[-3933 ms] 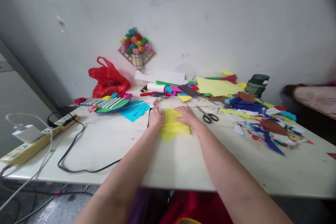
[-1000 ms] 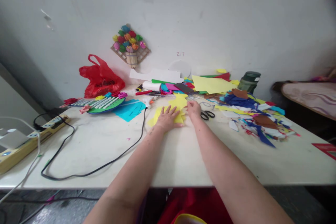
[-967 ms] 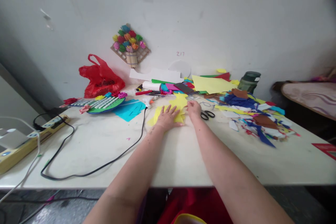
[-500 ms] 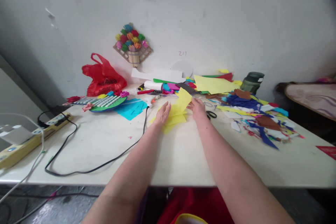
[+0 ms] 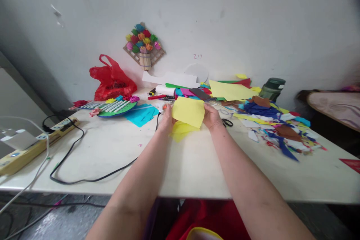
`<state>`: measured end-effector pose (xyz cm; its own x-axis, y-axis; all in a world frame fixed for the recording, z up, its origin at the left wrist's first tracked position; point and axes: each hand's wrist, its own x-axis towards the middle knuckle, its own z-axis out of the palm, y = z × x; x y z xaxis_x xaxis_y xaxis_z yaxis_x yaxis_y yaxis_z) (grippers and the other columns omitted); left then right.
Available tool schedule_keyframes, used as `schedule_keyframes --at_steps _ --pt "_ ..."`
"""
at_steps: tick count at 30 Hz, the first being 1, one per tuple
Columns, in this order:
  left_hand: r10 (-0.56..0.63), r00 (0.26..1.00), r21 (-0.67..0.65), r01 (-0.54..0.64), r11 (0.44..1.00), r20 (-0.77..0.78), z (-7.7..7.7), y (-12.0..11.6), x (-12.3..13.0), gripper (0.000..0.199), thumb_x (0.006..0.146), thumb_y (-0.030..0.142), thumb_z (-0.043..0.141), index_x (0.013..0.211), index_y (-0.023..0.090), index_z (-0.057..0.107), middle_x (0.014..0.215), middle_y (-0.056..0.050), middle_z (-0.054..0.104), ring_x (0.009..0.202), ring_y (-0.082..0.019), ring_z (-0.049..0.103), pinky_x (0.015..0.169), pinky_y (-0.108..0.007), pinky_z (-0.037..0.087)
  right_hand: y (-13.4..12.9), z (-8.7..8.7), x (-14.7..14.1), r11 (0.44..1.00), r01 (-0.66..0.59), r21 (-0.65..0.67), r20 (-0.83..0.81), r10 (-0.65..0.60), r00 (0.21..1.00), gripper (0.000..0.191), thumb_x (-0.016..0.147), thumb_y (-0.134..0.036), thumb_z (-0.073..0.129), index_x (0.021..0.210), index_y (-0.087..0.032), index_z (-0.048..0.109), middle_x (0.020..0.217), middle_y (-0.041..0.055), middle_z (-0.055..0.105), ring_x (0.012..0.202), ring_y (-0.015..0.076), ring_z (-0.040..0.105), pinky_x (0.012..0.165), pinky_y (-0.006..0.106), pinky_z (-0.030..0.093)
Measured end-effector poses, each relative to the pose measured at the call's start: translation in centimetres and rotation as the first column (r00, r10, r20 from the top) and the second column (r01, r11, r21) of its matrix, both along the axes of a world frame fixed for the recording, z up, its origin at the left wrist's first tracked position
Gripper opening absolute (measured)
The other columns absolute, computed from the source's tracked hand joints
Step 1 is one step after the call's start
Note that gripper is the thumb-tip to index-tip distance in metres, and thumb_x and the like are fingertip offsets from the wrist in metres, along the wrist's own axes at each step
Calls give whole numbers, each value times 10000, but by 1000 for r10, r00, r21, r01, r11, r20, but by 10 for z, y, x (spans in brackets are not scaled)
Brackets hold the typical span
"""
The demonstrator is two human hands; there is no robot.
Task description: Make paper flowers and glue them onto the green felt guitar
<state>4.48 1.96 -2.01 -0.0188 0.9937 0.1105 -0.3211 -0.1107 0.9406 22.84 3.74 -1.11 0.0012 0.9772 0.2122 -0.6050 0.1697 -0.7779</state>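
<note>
Between my two hands a square sheet of yellow paper (image 5: 188, 111) is held up above the table. My left hand (image 5: 167, 119) grips its left edge, and my right hand (image 5: 211, 116) has the right edge between thumb and fingers. Below it, more yellow paper pieces (image 5: 181, 130) lie overlapping on the table, partly covered by the held sheet. Black-handled scissors (image 5: 227, 122) rest just right of my right hand. A glue gun (image 5: 161, 107) with a black cord lies behind my left hand, partly hidden.
Coloured scraps (image 5: 281, 129) are heaped on the right beside a green bottle (image 5: 272, 89). To the left are blue paper (image 5: 142, 115), a green round craft piece (image 5: 118, 109), a red plastic bag (image 5: 112, 82) and a power strip (image 5: 53, 138). The cord loops across the table's left side.
The yellow sheet, earlier tilted in my right hand, is now spread flat towards me. My left hand has moved left and taken hold of its other edge.
</note>
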Motion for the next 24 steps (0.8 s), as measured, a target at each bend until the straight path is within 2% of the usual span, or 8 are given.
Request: schedule_keyframes --at_steps 4,8,10,12,15,17,21,24 --pt "-131 975 -31 139 990 180 2 -2 -7 572 789 618 487 1091 146 604 934 -97 685 939 -257 629 775 -358 526 -1 -3 1 999 32 11 152 -34 988 151 603 -307 646 688 -217 560 718 3 682 750 205 647 688 326 492" --pt "-236 952 -30 246 969 193 6 -7 -14 643 675 702 530 935 130 665 880 -134 697 935 -297 644 782 -385 527 2 -7 3 1000 -14 10 221 11 975 193 591 -332 667 687 -212 550 644 -10 643 630 173 612 618 298 469" --pt "-204 960 -36 215 976 191 6 -8 -14 564 635 641 619 902 146 667 848 -120 704 929 -298 652 805 -391 524 3 -9 3 999 -44 -20 223 48 974 207 572 -319 691 686 -207 560 615 -16 632 579 159 590 581 286 456" --pt "-157 974 -72 170 983 162 4 -7 -13 448 584 505 729 853 153 665 806 -100 707 883 -287 666 801 -386 531 3 -10 4 996 -65 -58 220 76 973 213 549 -290 714 676 -200 569 589 -23 624 537 147 570 548 273 439" --pt "-141 984 -110 153 982 104 -1 -6 -12 363 534 357 791 798 143 663 771 -97 707 816 -281 679 773 -391 543 4 -11 4 993 -89 -83 212 105 971 220 528 -257 735 661 -193 573 575 -31 626 515 138 566 544 267 440" --pt "-132 987 -93 140 986 87 -6 -4 -12 344 543 347 787 797 149 666 763 -93 707 811 -282 681 758 -396 548 4 -11 3 992 -97 -79 201 111 973 226 545 -285 737 680 -193 580 604 -20 648 535 149 588 559 277 455" --pt "-107 991 -36 110 993 77 -12 -1 -10 303 590 393 757 785 180 664 747 -70 708 850 -282 679 741 -391 554 5 -7 1 990 -94 -103 223 115 968 341 657 -505 641 797 -196 610 664 28 682 622 200 645 583 314 479" --pt "-69 994 -11 70 997 85 -14 1 -8 300 600 413 748 767 181 659 741 -67 705 841 -274 682 730 -376 557 5 -6 0 987 -117 -113 276 144 950 434 683 -613 571 796 -195 605 669 53 685 690 225 666 599 331 495"
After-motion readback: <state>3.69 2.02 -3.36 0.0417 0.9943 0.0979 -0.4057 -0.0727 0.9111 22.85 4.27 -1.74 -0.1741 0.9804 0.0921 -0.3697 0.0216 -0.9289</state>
